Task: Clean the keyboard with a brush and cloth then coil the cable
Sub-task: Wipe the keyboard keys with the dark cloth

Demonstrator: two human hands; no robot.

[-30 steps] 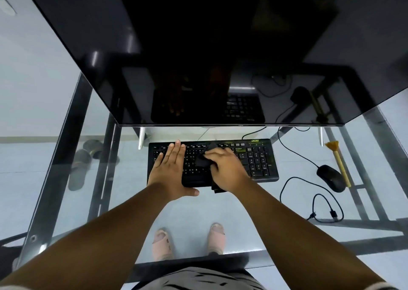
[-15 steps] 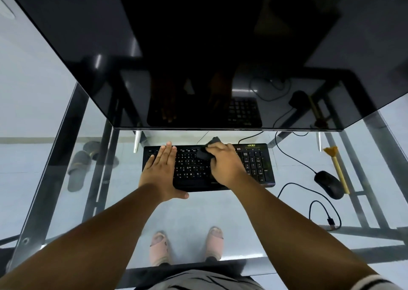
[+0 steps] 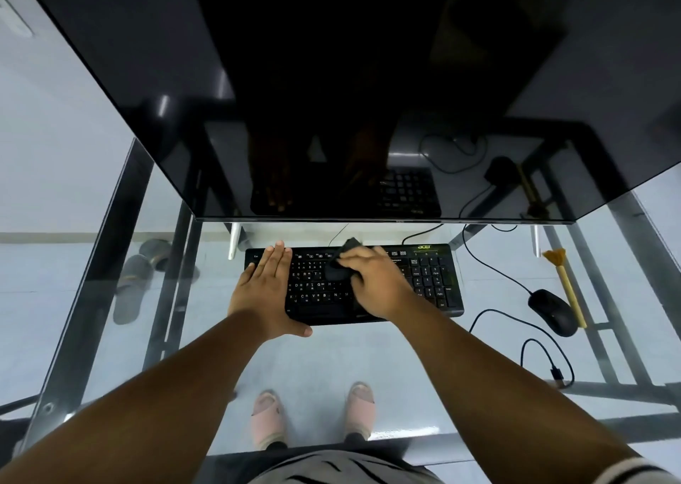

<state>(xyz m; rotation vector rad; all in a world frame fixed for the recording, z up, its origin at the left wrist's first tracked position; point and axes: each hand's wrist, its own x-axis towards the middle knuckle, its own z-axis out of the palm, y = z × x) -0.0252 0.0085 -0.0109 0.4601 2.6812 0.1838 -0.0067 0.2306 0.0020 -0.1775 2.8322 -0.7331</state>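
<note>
A black keyboard (image 3: 431,281) lies on the glass desk under the monitor's lower edge. My left hand (image 3: 267,288) rests flat on its left part, fingers straight, thumb out over the front edge. My right hand (image 3: 372,284) grips a dark cloth (image 3: 337,268) and presses it on the keys near the middle. The keyboard's cable (image 3: 420,232) runs back behind the monitor. A brush (image 3: 563,284) with a wooden handle and orange bristles lies at the right of the mouse. A loose black cable (image 3: 545,351) with a plug curls on the desk at the right.
A large dark monitor (image 3: 350,96) overhangs the back of the glass desk (image 3: 350,354). A black mouse (image 3: 552,312) sits right of the keyboard, its cord running back. Under the glass I see metal frame bars, grey slippers at the left, and my feet.
My right hand with the cloth slid from the keyboard's front edge up to its top rows and has shifted slightly left. The left hand has stayed flat on the keyboard.
</note>
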